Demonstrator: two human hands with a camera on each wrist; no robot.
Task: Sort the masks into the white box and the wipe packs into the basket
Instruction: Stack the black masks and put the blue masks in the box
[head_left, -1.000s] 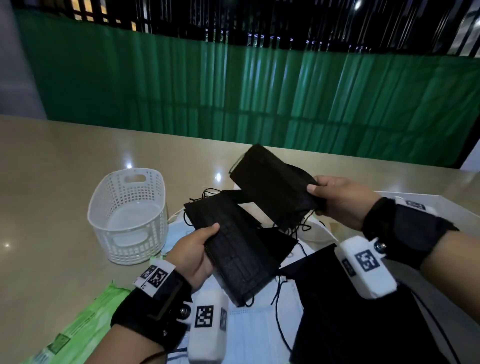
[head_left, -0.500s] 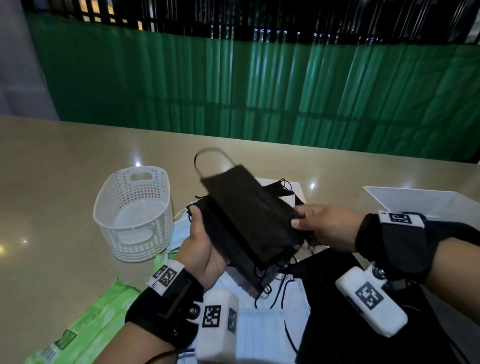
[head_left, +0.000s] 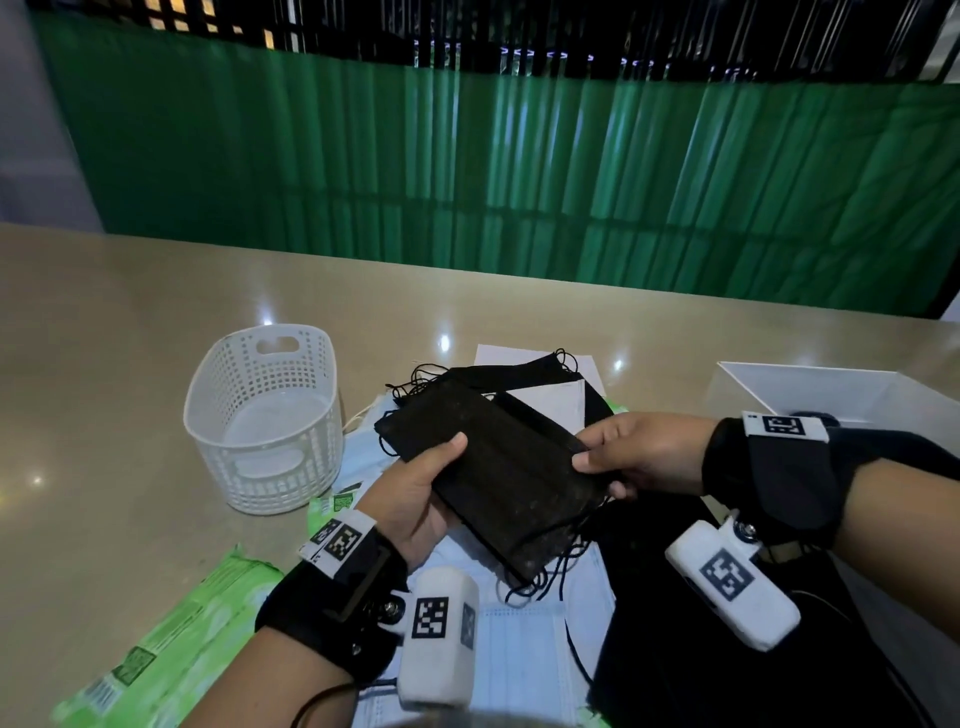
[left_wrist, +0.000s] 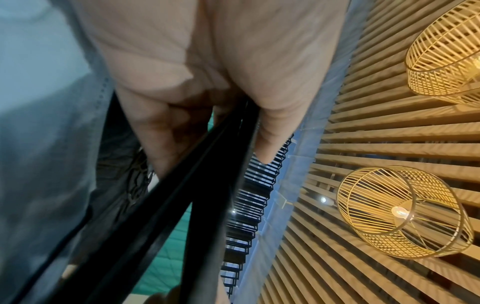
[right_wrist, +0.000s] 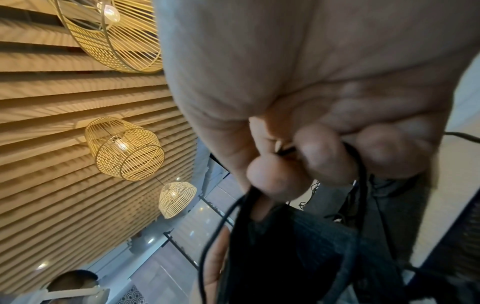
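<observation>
Counter (head_left: 104, 364): beige and glossy, with light spots reflected on it; its near right part is hidden under dark cloth.
White box (head_left: 810, 395): far right on the counter, cut partly by the right wrist strap; what lies inside is hard to make out.
Basket (head_left: 265, 415): white, perforated, left of centre, standing upright; nothing shows inside it.
Wipe packs (head_left: 171, 639): green, one lying near left on the counter, its print too blurred to read; a corner of another peeks out near the basket's foot.
Pile of masks (head_left: 519, 654): pale blue and black ones overlapping at centre, mostly covered by the hands and wrist cameras.
Black masks (head_left: 498, 478): a flat pleated stack held above the pile, slanting from far left to near right, ear loops dangling at its near end; how many are in the stack I cannot tell.
Left hand (head_left: 415, 499): its grip is clamped on the stack's left edge, thumb on top, fingers beneath.
Right hand (head_left: 639, 452): its grip pinches the stack's right edge; the right wrist view shows curled fingers (right_wrist: 322, 152) with loops running between them.
</observation>
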